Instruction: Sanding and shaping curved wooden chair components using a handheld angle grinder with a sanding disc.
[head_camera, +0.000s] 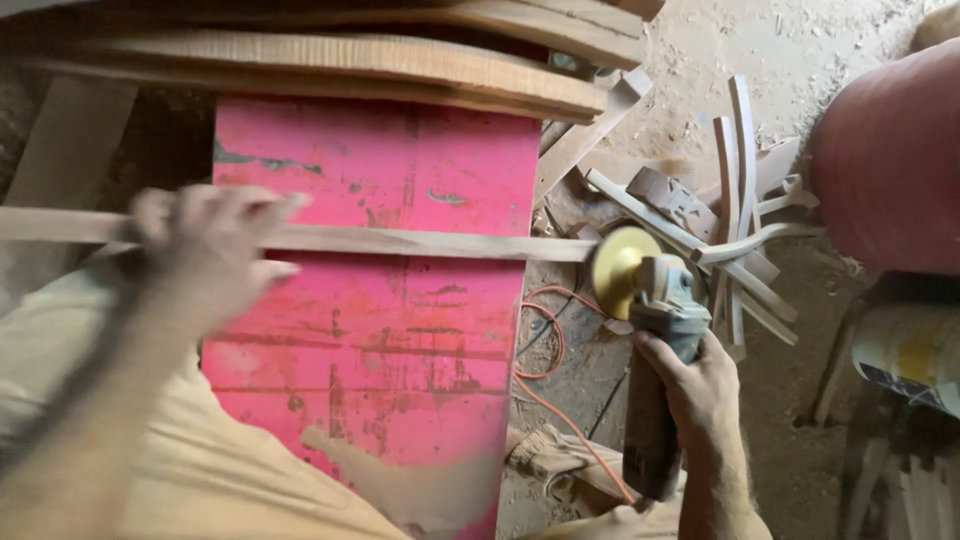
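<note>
Pink, scuffed and paint-worn, with grey scrapes and a dusting of sawdust: flat-topped wooden bench surface (380, 300), filling the middle of the view. Across it, lying level from the left edge to just past the bench's right side: long thin pale wooden strip (400, 241). Pressed down over that strip near its left part, blurred, fingers spread and curled loosely around it: left hand (210, 250), with a beige sleeve (90, 400) trailing toward the lower left. At the strip's right end, touching or just beside the tip, too close to separate: round yellow sanding disc (617, 268) on a grey handheld angle grinder (660, 370). Wrapped firmly round the grinder's dark body, thumb up along its side: right hand (700, 390). Trailing from the grinder across the dusty floor, looping beside the bench: thin orange power cable (545, 350). Above the bench, stacked flat and overhanging its far edge: several wide pale wooden boards (350, 55). Right of the disc, heaped on the sawdust-covered ground: tangle of curved and straight wooden offcuts (740, 230). Far right, bulky and rounded: reddish cylindrical drum (890, 160), and below it a pale container with a yellow patch (910, 360).
</note>
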